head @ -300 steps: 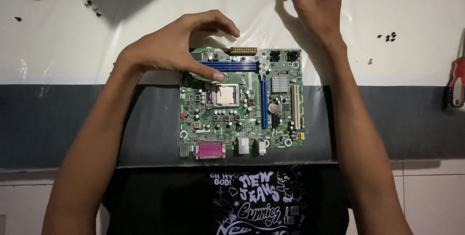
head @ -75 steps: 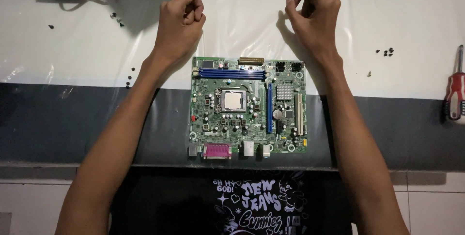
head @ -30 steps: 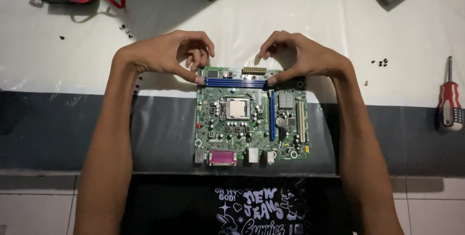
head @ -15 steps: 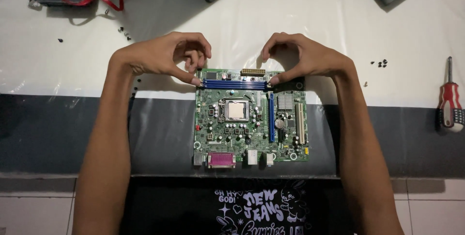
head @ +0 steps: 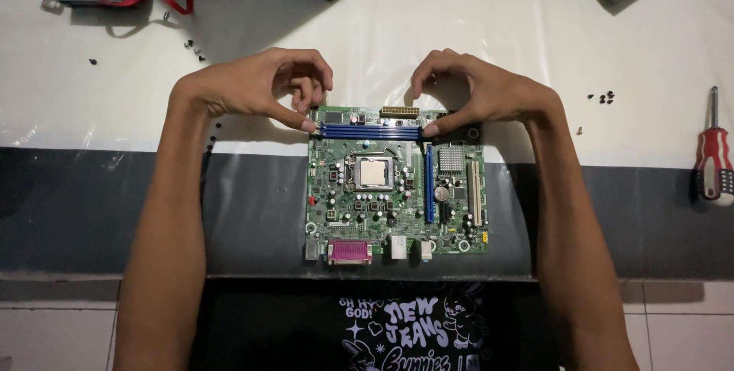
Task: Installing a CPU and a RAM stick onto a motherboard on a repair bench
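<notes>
A white sheet (head: 459, 42) is covering the table from nine to three o'clock. A dark band (head: 92, 210) is running below it, and pale floor tiles (head: 61, 325) are showing at six o'clock.

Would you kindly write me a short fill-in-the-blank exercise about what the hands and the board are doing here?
1. Both thumbs press at the ends of the long ____ slots along the circuit board's far edge.
2. The left hand and right hand hold ____ tool.
3. The red-handled ____ lies on the table, beyond the right hand.
4. The silver square chip sits ____ the hands than the pink connector.

Missing words: blue; no; screwdriver; nearer
</notes>
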